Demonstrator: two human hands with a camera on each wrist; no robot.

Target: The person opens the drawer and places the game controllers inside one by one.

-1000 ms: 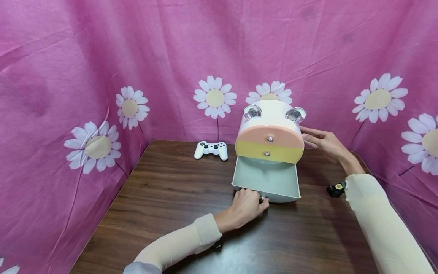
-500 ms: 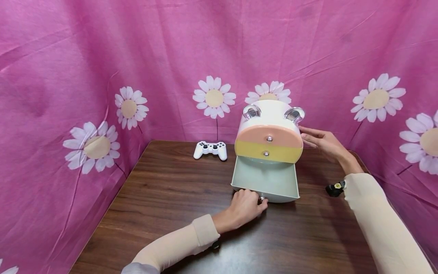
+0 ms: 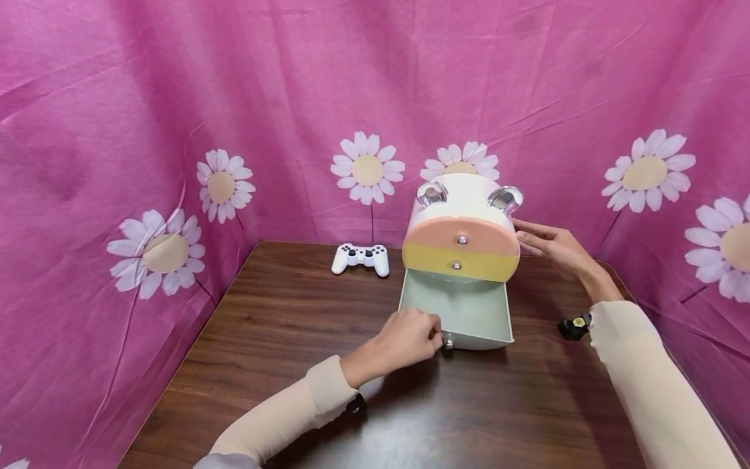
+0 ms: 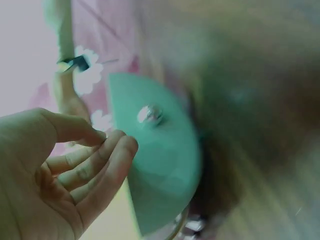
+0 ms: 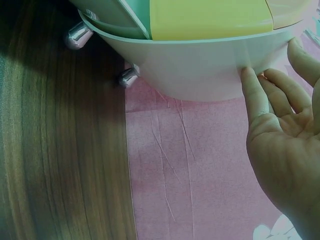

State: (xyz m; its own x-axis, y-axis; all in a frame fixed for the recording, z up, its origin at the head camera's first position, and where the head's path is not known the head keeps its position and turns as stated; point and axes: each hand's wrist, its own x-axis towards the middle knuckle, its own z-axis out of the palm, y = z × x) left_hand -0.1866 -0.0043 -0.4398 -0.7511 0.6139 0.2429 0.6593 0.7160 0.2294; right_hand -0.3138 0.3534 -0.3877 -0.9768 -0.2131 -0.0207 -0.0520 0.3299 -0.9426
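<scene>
A small white drawer cabinet [image 3: 465,191] with shiny round ears stands on the table. Its peach top drawer [image 3: 433,232] and yellow middle drawer [image 3: 430,258] are pushed in, while the pale green bottom drawer [image 3: 477,306] is pulled out, nothing visible inside. My left hand [image 3: 404,339] is just left of the bottom drawer's silver knob [image 3: 448,342], overlapping the front corner. In the left wrist view its fingers bend loosely toward the thumb, apart from the knob and holding nothing. My right hand [image 3: 559,251] rests straight fingertips against the cabinet's right side [image 5: 200,65].
A white game controller [image 3: 360,259] lies at the back of the wooden table [image 3: 281,326], left of the cabinet. Silver feet [image 5: 129,76] show under the cabinet in the right wrist view. A pink flowered cloth [image 3: 293,85] hangs behind the table.
My left hand has let go of the bottom drawer's knob and moved a little left and up. The drawer stays pulled out. My right hand keeps its place on the cabinet's side.
</scene>
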